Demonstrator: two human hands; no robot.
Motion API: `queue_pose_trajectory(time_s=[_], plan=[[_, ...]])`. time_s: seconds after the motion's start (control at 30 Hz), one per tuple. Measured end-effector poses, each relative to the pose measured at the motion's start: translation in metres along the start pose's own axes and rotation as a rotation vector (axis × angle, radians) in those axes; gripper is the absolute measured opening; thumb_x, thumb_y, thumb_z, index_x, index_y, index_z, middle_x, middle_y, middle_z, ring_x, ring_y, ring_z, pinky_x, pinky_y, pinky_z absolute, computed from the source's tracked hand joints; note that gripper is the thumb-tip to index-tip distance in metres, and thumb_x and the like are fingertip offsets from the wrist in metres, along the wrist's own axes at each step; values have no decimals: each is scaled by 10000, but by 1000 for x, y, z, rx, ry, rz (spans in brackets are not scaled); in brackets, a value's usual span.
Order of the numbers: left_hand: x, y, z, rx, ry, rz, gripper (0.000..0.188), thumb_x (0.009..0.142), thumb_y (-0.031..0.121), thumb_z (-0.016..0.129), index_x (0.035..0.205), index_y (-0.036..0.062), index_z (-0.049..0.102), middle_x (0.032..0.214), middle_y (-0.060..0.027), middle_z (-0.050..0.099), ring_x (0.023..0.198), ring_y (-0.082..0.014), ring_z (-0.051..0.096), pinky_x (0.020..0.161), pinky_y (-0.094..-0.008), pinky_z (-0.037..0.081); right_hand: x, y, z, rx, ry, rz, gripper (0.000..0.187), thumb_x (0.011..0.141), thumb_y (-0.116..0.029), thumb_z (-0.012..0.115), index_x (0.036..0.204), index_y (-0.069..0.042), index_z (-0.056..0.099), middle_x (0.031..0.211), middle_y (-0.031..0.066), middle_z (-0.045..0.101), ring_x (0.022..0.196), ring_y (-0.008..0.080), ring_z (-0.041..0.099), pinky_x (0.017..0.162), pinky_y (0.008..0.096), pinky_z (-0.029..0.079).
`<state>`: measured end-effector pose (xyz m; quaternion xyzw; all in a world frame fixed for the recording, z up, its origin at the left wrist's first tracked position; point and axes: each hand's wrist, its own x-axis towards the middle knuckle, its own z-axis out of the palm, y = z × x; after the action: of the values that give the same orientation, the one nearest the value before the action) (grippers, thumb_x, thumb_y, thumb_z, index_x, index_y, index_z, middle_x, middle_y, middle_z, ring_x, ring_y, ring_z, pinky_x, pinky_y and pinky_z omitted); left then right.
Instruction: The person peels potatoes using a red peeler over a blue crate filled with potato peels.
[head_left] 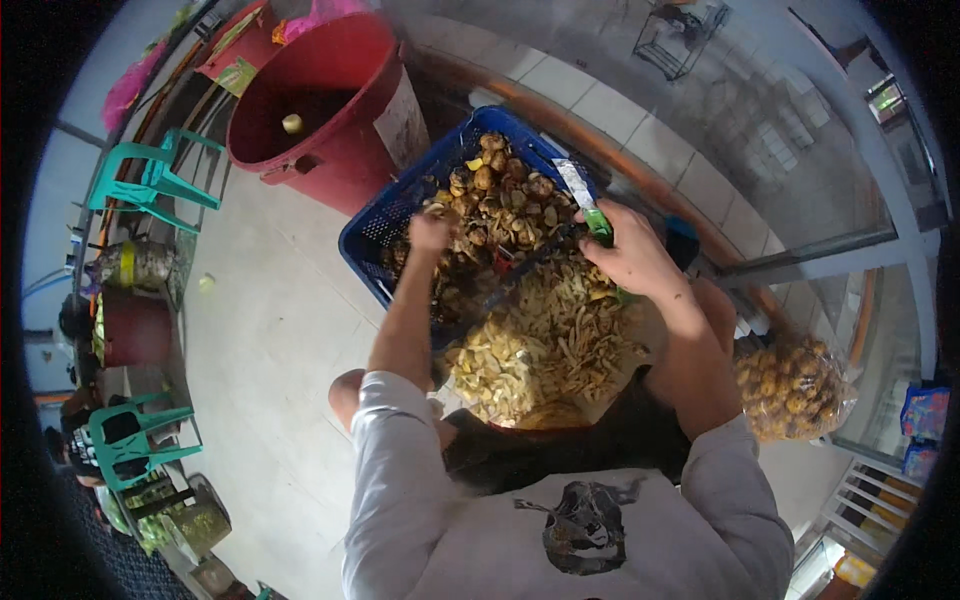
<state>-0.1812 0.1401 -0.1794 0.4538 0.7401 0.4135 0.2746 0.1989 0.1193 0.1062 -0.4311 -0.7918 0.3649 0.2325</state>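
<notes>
My left hand (432, 232) is over the left part of a blue plastic crate (362, 238), among brown round tubers (520, 200) that look like potatoes. Motion smears its fingers, so whether it grips one is unclear. In my right hand (635, 250) is a knife (574, 186) with a green handle, its broad blade pointing up and away over the crate's right side. Between my arms lies a big heap of peel strips (585, 325), with paler cut pieces (495, 368) on its near left. The container under the heap is mostly hidden.
A tall red bin (330, 170) with a pale piece inside stands beyond the crate, to the left. At my right sits a clear bag of brown tubers (795, 385). Green plastic chairs (150, 185) line the left side. A glass panel with a metal frame (820, 262) rises on the right.
</notes>
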Motion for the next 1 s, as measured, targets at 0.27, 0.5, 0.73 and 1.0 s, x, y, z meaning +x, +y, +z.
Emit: queue_pose_trajectory(time_s=[0.27, 0.5, 0.73, 1.0], plan=[[-66, 50, 164, 931, -797, 142, 375, 938, 58, 529, 1294, 161, 582, 1202, -160, 598, 976, -314, 649, 802, -457, 551, 9, 54, -22, -120, -218, 292, 339, 831, 17, 572, 1166, 49, 527, 934, 223, 633, 899, 385, 625, 776, 466, 454], [-53, 70, 145, 995, -749, 387, 313, 909, 51, 539, 1176, 141, 678, 1198, -167, 590, 978, -332, 646, 837, -438, 556, 20, 64, -30, -351, -204, 234, 387, 879, -56, 607, 1248, 32, 528, 1032, 244, 649, 934, 376, 641, 816, 447, 475], [-5, 170, 70, -250, -486, 278, 67, 787, -16, 739, 842, 16, 718, 848, -98, 691, 811, -186, 666, 723, -347, 539, 39, 55, -27, -250, -78, 270, 427, 828, -187, 732, 1161, 39, 591, 997, 236, 658, 909, 347, 653, 813, 405, 494], [-34, 244, 44, -1036, -612, 65, 88, 872, 15, 676, 958, -5, 666, 871, -102, 699, 812, -195, 682, 749, -354, 568, 43, 44, -26, -76, 155, 183, 436, 778, -288, 797, 1014, 34, 621, 838, 236, 645, 776, 370, 645, 731, 415, 487]])
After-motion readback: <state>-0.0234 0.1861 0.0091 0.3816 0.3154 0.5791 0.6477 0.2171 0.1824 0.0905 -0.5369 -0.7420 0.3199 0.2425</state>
